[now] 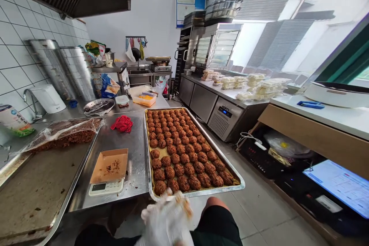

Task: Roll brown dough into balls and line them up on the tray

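Observation:
My left hand and my right hand, in clear plastic gloves smeared with brown, are close together at the bottom centre, blurred by motion. Whether anything lies between them is hidden. Just beyond them, a large metal tray lined with yellowish paper holds rows of round brown balls. To the left, a square brown paper tray with dark crumbs rests on a white digital scale. A second metal tray at far left holds a brown crumbly mixture partly under plastic film.
A crumpled red cloth lies behind the scale on the steel table. Further back are a plastic tub with orange contents and a film-covered bowl. Packed clear boxes stand on the right counter. A lit screen sits lower right.

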The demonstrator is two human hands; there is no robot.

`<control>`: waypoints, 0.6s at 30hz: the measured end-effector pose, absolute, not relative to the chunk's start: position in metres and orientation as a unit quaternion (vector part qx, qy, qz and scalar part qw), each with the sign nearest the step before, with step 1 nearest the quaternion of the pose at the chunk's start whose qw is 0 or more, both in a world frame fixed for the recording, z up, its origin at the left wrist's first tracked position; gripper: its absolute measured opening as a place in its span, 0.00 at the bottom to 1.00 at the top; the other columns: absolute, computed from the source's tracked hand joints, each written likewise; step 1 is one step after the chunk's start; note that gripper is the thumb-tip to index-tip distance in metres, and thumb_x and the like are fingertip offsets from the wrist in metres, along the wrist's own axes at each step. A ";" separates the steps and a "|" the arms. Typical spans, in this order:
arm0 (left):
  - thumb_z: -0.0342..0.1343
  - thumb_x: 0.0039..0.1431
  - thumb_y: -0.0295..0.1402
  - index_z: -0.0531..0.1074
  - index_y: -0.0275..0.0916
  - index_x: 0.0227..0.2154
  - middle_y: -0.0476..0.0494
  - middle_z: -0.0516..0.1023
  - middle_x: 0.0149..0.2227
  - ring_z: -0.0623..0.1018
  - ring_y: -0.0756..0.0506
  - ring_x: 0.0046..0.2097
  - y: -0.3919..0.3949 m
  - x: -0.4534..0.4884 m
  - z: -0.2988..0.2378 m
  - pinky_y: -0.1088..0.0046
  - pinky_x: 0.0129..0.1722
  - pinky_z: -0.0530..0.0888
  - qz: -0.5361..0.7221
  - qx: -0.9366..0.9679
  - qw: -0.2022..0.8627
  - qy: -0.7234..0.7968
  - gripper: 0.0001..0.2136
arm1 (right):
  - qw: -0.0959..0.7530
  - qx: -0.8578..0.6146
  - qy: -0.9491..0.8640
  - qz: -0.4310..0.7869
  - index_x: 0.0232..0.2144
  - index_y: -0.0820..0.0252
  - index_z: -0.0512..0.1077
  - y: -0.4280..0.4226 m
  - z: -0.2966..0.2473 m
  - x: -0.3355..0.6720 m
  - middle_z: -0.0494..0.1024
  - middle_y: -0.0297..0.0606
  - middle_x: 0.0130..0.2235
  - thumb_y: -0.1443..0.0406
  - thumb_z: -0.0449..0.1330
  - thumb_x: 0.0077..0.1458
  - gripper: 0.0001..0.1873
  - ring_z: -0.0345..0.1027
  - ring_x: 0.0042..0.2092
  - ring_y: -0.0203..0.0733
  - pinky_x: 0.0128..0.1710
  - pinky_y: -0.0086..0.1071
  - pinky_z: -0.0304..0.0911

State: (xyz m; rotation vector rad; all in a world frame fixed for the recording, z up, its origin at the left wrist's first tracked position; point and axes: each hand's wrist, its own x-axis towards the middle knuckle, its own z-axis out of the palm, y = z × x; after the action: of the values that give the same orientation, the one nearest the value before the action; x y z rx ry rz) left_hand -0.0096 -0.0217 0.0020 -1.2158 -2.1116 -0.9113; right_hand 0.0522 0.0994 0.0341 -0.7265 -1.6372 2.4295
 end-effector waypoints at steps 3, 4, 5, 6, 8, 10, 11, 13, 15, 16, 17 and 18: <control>0.42 0.72 0.39 0.62 0.38 0.67 0.34 0.73 0.64 0.68 0.35 0.68 -0.051 -0.008 0.016 0.43 0.68 0.67 -0.370 -0.442 0.251 -0.778 0.24 | 0.008 -0.195 -0.479 0.856 0.37 0.61 0.81 0.072 0.035 0.046 0.84 0.40 0.41 0.54 0.52 0.66 0.22 0.78 0.46 0.44 0.50 0.39 0.74; 0.44 0.72 0.35 0.63 0.37 0.66 0.34 0.73 0.64 0.68 0.36 0.68 -0.060 -0.006 0.018 0.45 0.68 0.68 -0.393 -0.411 0.255 -0.782 0.23 | 0.006 -0.184 -0.401 0.897 0.38 0.62 0.81 0.069 0.036 0.045 0.84 0.42 0.43 0.56 0.54 0.65 0.20 0.77 0.49 0.47 0.53 0.41 0.73; 0.46 0.70 0.32 0.65 0.38 0.65 0.35 0.74 0.63 0.71 0.38 0.67 -0.068 -0.003 0.018 0.49 0.66 0.72 -0.414 -0.373 0.263 -0.787 0.22 | 0.006 -0.176 -0.319 0.931 0.39 0.62 0.81 0.068 0.038 0.045 0.84 0.44 0.44 0.57 0.56 0.64 0.17 0.76 0.51 0.49 0.55 0.42 0.71; 0.49 0.69 0.29 0.67 0.40 0.63 0.35 0.76 0.61 0.74 0.40 0.64 -0.075 0.001 0.017 0.55 0.62 0.76 -0.427 -0.341 0.270 -0.793 0.21 | 0.002 -0.171 -0.253 0.952 0.39 0.65 0.81 0.070 0.040 0.045 0.84 0.46 0.44 0.57 0.59 0.63 0.17 0.76 0.52 0.51 0.57 0.43 0.69; 0.57 0.65 0.31 0.68 0.41 0.62 0.36 0.78 0.57 0.80 0.42 0.56 -0.080 0.009 0.015 0.65 0.54 0.81 -0.421 -0.326 0.262 -0.805 0.22 | 0.002 -0.189 -0.197 0.962 0.39 0.68 0.81 0.073 0.047 0.047 0.84 0.50 0.43 0.55 0.62 0.61 0.20 0.77 0.50 0.51 0.57 0.42 0.69; 0.60 0.64 0.38 0.68 0.40 0.62 0.35 0.79 0.55 0.82 0.42 0.53 -0.079 0.016 0.015 0.68 0.50 0.83 -0.393 -0.364 0.233 -0.811 0.24 | 0.005 -0.213 -0.207 0.955 0.39 0.67 0.81 0.073 0.056 0.049 0.84 0.50 0.41 0.52 0.64 0.60 0.21 0.78 0.45 0.50 0.51 0.41 0.72; 0.60 0.64 0.40 0.68 0.40 0.62 0.34 0.79 0.55 0.82 0.42 0.53 -0.077 0.018 0.016 0.69 0.50 0.83 -0.379 -0.382 0.219 -0.814 0.25 | 0.011 -0.220 -0.215 0.951 0.38 0.66 0.81 0.071 0.060 0.049 0.84 0.49 0.40 0.51 0.65 0.59 0.21 0.78 0.42 0.50 0.49 0.41 0.73; 0.59 0.65 0.40 0.71 0.40 0.59 0.36 0.80 0.54 0.83 0.42 0.53 -0.072 0.020 0.018 0.72 0.50 0.83 -0.349 -0.402 0.202 -0.822 0.22 | 0.058 -0.231 -0.237 0.942 0.35 0.62 0.81 0.064 0.066 0.046 0.84 0.44 0.38 0.51 0.67 0.57 0.19 0.78 0.40 0.49 0.44 0.41 0.73; 0.58 0.65 0.36 0.72 0.41 0.57 0.38 0.81 0.53 0.83 0.43 0.53 -0.069 0.020 0.019 0.74 0.50 0.82 -0.331 -0.412 0.196 -0.826 0.18 | 0.113 -0.244 -0.263 0.927 0.33 0.59 0.80 0.058 0.068 0.042 0.84 0.41 0.36 0.51 0.70 0.53 0.17 0.76 0.38 0.48 0.41 0.39 0.73; 0.58 0.65 0.34 0.72 0.41 0.57 0.38 0.81 0.53 0.83 0.44 0.53 -0.068 0.020 0.019 0.75 0.51 0.82 -0.329 -0.414 0.198 -0.825 0.18 | 0.129 -0.250 -0.278 0.918 0.32 0.58 0.80 0.057 0.068 0.039 0.83 0.39 0.34 0.51 0.71 0.52 0.17 0.76 0.37 0.47 0.38 0.38 0.73; 0.57 0.65 0.32 0.71 0.41 0.58 0.38 0.81 0.53 0.82 0.44 0.54 -0.067 0.020 0.019 0.74 0.52 0.81 -0.330 -0.417 0.202 -0.822 0.18 | 0.136 -0.253 -0.294 0.912 0.31 0.58 0.80 0.056 0.066 0.037 0.83 0.39 0.32 0.52 0.72 0.51 0.16 0.75 0.35 0.46 0.36 0.37 0.72; 0.57 0.65 0.32 0.70 0.40 0.58 0.38 0.81 0.53 0.82 0.44 0.54 -0.066 0.020 0.019 0.73 0.53 0.81 -0.337 -0.414 0.207 -0.820 0.19 | 0.134 -0.254 -0.306 0.908 0.29 0.58 0.79 0.056 0.065 0.035 0.82 0.38 0.30 0.51 0.73 0.50 0.17 0.74 0.33 0.45 0.34 0.36 0.71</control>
State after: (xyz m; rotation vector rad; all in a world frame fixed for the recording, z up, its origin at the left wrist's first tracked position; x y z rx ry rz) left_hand 0.0205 -0.0660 0.0191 -1.1535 -2.2825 -0.9369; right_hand 0.0353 0.0562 0.0645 -0.7355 -0.8869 2.6309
